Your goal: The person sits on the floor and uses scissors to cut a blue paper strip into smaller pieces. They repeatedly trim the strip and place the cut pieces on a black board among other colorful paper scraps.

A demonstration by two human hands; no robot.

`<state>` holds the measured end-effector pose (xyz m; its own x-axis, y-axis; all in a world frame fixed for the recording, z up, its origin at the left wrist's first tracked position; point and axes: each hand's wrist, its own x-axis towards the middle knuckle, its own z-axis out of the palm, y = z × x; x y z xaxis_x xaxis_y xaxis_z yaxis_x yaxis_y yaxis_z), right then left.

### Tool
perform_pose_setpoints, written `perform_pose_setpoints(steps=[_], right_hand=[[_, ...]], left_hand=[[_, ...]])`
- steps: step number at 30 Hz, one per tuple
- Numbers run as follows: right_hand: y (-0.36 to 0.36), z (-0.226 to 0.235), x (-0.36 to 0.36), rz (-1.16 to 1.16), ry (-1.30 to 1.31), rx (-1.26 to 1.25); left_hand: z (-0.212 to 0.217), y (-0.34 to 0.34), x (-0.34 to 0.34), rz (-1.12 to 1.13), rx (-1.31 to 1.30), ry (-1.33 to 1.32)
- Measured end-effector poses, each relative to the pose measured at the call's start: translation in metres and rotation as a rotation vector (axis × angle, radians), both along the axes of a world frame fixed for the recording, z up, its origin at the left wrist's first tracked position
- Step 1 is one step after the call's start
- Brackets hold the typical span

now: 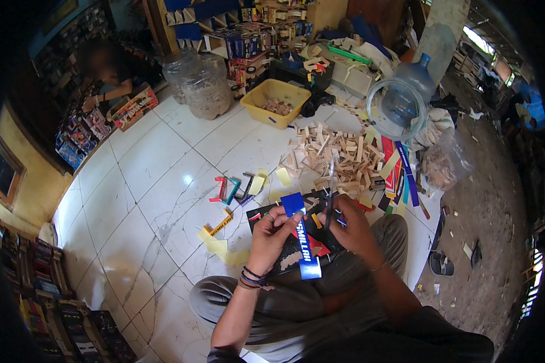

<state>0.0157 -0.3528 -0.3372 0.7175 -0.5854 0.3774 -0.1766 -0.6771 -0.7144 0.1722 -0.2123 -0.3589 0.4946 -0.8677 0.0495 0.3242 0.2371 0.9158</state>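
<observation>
My left hand pinches a glossy blue printed strip over my lap, thumb on its face. The strip stands lengthwise, with a plain blue flap at each end. My right hand is closed around what looks like scissors, dark at the grip, with a thin pale tip pointing away from me. A small blue piece shows by the right fingers; how it is held is hidden. Beneath both hands lies a dark printed sheet with red patches. Left of it are small bent frames in red, teal and black, and a yellow strip.
A heap of small wooden pieces lies ahead, beside coloured strips. Beyond stand a yellow tub, a cloudy plastic container and a blue water jug. Another person sits far left. Sandals lie on the right.
</observation>
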Motion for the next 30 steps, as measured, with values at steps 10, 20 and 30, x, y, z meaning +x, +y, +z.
perform_pose_setpoints(steps=[10,20,30], right_hand=[[-0.015,-0.045,-0.035,-0.249,0.658,0.01],[-0.018,-0.08,-0.051,-0.143,0.581,-0.206],[-0.028,-0.067,-0.038,-0.109,0.609,-0.08]], left_hand=[[0.004,0.0,0.0,0.059,0.017,0.09],[0.004,0.002,0.002,0.034,0.134,0.333],[-0.004,0.002,0.003,0.007,0.024,0.466]])
